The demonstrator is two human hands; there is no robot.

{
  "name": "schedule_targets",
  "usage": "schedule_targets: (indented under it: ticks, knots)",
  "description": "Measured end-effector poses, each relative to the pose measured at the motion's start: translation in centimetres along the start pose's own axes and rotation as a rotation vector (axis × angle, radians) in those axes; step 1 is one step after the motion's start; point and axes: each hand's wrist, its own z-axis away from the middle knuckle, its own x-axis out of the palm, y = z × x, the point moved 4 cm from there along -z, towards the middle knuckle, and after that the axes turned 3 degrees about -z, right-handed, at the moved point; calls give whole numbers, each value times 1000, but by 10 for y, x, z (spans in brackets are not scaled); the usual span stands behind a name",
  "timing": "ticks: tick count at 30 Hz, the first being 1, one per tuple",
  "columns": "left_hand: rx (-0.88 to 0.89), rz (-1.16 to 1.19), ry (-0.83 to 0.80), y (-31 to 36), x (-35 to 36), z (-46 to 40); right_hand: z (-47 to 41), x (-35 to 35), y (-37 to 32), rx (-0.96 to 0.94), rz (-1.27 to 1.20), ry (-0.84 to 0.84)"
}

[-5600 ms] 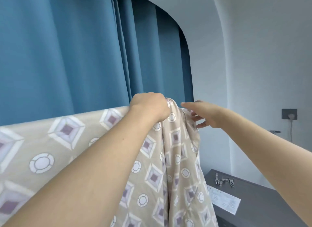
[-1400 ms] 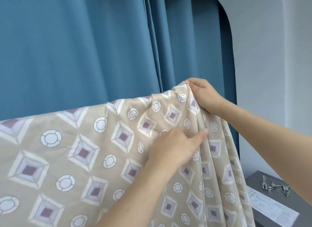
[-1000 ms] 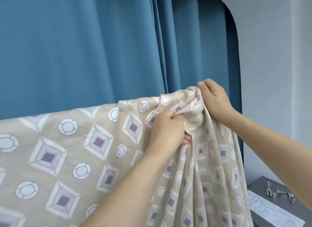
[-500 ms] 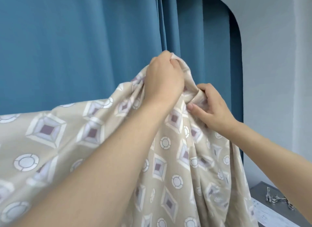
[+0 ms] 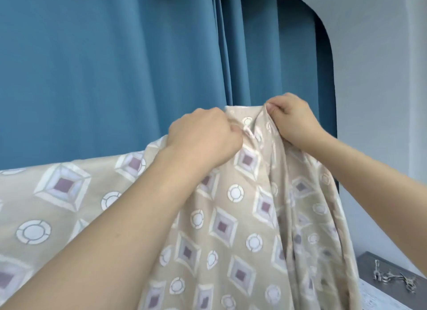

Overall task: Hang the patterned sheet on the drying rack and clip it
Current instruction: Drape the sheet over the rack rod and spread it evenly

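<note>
The patterned sheet (image 5: 233,217), beige with purple-centred diamonds and white rings, hangs draped in front of a blue curtain (image 5: 115,67), its top edge running from the left of the view up to a gathered peak near the middle. What carries it is hidden under the cloth. The left hand (image 5: 203,138) is curled into the fabric just below that peak, gripping a bunch of it. The right hand (image 5: 293,120) pinches the top fold between thumb and fingers, just beside the left. Below them the sheet falls in loose folds. At the lower right, metal clips (image 5: 392,278) lie on the near corner of a grey table (image 5: 381,262), beside a printed paper (image 5: 381,297).
</note>
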Motion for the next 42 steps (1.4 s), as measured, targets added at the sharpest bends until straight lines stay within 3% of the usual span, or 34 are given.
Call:
schedule_targets:
  ticks: [3, 7, 8, 11, 16, 21, 25, 27, 30, 34, 37, 42]
  knots:
    - [69, -51, 49, -5, -4, 12, -27, 5, 7, 117, 109, -86]
    - [168, -55, 39, -11, 5, 17, -31, 33, 6, 329, 333, -587]
    - [169, -23, 19, -13, 8, 18, -28, 36, 0, 325, 374, -644]
    - [147, 9, 64, -22, 10, 20, -23, 33, -14, 259, 273, -556]
    - [74, -4, 91, -23, 10, 18, 3, 34, -40, 238, -178, -366]
    - [8, -2, 96, -21, 10, 5, 23, 38, -49, 87, 36, -256]
    - [-23, -112, 279, -36, -21, -29, 21, 34, -39, 92, -3, -245]
    - [-56, -137, 291, -46, -27, -48, 23, 35, -42, 86, -14, -274]
    - [-160, -120, 78, -56, -2, -63, 25, 37, -46, 38, 33, -333]
    - [-132, -201, -588, -64, 49, -59, 26, 39, -41, -2, 18, -369]
    - [-100, -224, -662, -65, 49, -57, 26, 42, -37, -17, -12, -301]
    - [-96, -250, -679, -58, 47, -57, 57, 53, -43, -284, 40, 69]
